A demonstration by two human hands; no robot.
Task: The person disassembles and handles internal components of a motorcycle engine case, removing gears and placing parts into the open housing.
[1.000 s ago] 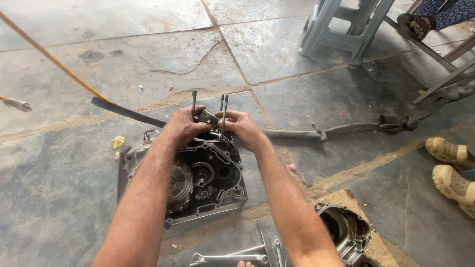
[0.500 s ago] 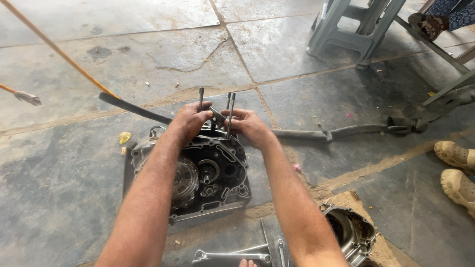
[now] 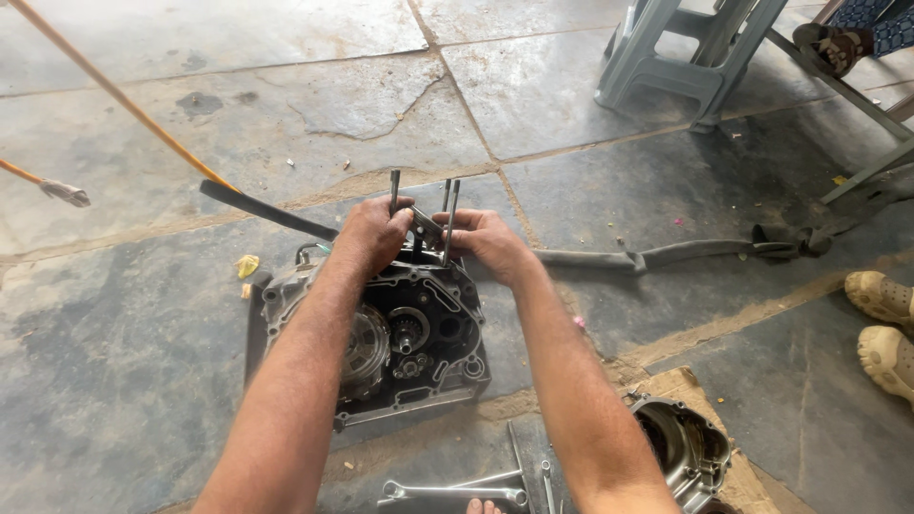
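Note:
An open engine crankcase (image 3: 419,333) with gears and a clutch inside lies on the stone floor in front of me. Several long metal studs (image 3: 447,214) stick up from its far end. My left hand (image 3: 373,233) is closed around the left stud and the part between the studs. My right hand (image 3: 487,243) grips the same part from the right, beside the two right studs. What exactly sits between my fingers is hidden.
A metal engine cover (image 3: 681,447) rests on cardboard at lower right. Wrenches (image 3: 457,493) lie near my feet. A black bar with an orange handle (image 3: 190,167) crosses at upper left. A grey plastic stool (image 3: 685,52) stands far right; another person's shoes (image 3: 881,324) are at the right edge.
Both hands stay at the studs on the crankcase. The view has shifted slightly; my grip looks much the same.

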